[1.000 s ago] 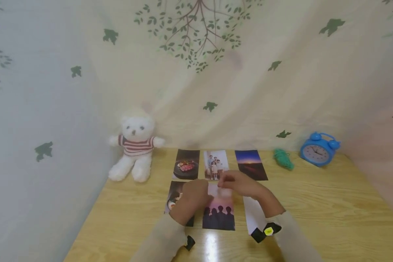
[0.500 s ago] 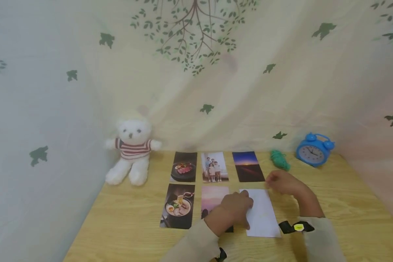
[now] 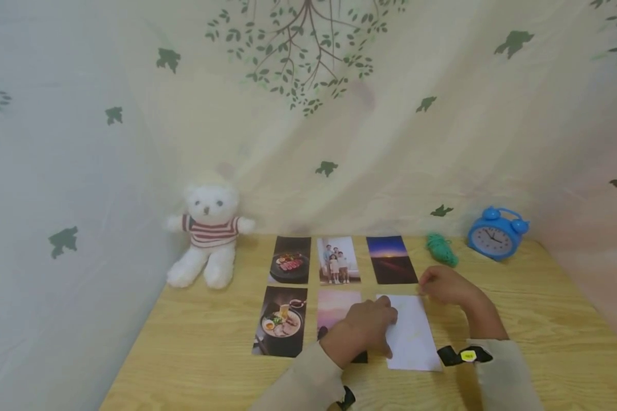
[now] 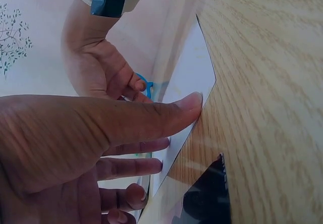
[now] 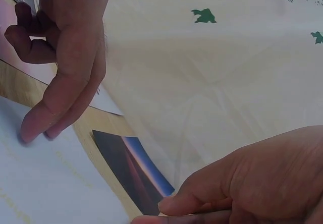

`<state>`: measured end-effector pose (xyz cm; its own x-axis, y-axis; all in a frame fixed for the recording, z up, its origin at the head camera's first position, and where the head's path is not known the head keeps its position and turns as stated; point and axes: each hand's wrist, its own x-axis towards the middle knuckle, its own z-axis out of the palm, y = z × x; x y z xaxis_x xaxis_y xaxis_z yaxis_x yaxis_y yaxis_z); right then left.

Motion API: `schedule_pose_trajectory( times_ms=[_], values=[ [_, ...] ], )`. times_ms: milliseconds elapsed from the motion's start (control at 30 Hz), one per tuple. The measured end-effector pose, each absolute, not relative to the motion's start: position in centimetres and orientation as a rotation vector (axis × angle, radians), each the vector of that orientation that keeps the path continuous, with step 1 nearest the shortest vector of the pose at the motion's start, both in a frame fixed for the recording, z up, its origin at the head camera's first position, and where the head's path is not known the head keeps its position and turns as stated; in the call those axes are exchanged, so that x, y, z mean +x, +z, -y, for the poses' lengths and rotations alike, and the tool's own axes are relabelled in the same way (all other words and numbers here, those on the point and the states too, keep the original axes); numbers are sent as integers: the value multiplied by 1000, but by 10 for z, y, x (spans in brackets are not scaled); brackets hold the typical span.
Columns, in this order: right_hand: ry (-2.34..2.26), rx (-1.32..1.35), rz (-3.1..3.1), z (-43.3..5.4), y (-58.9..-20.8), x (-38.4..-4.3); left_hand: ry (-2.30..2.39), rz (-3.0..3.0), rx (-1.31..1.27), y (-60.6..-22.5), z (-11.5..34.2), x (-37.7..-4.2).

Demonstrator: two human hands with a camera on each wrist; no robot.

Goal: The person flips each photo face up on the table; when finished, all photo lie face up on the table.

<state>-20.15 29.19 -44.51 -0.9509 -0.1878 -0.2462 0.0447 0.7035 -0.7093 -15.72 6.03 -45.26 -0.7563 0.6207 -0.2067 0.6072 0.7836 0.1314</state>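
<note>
A blank white card point(image 3: 413, 337) lies at the near right of two rows of picture cards. My left hand point(image 3: 367, 328) rests on its left side, the thumb at the edge and fingertips on the white face. My right hand point(image 3: 449, 288) pinches at its far right corner with thumb and forefinger, seen low in the right wrist view. Beneath my left hand, a pink card with dark silhouettes point(image 3: 334, 302) is partly covered. Behind the white card lies a sunset picture card point(image 3: 392, 262).
To the left lie a noodle bowl card point(image 3: 280, 322), a meat dish card point(image 3: 290, 262) and a family photo card point(image 3: 337, 262). Along the back are a white teddy bear point(image 3: 211, 234), green yarn point(image 3: 440, 249) and a blue alarm clock point(image 3: 493, 237). A leaf-printed cloth point(image 3: 277, 188) hangs behind the table point(image 3: 195, 337).
Both hands have moved right, from above the pink silhouette card to the white card. The noodle card and family photo came into full view. Over the last half second the hands stay nearly still.
</note>
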Motion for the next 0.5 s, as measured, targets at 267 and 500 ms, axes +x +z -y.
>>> schedule_pose_trajectory(
  times_ms=[267,500],
  values=[
    [-1134,-117,-2593,-291,-448,-204,94,-2739,945,-451,-60,-157],
    [-1237,-62,-2490,-294,-447,-203,129,-2715,943,-450,-60,-158]
  ],
)
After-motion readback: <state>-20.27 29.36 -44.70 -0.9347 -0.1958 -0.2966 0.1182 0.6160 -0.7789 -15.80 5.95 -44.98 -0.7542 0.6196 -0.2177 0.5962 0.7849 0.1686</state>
